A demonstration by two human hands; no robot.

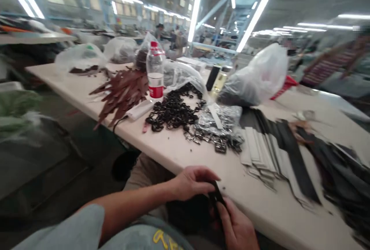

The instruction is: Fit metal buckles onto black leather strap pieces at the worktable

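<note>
Hands meet at the near edge of the counter point(179, 153): the left hand point(192, 182) curls its fingers over the top end of a black strap point(217, 196), while the right hand point(237, 227) grips the same strap from below, just in front of the person's lap. Farther up the counter lie a heap of black rings point(173, 111), a pile of metal buckles point(215, 134), brown leather strips point(123, 92) and a water bottle point(155, 71). Stacked grey and black strips point(268, 150) fan out to the right, beside a plastic bag point(260, 74)
</note>
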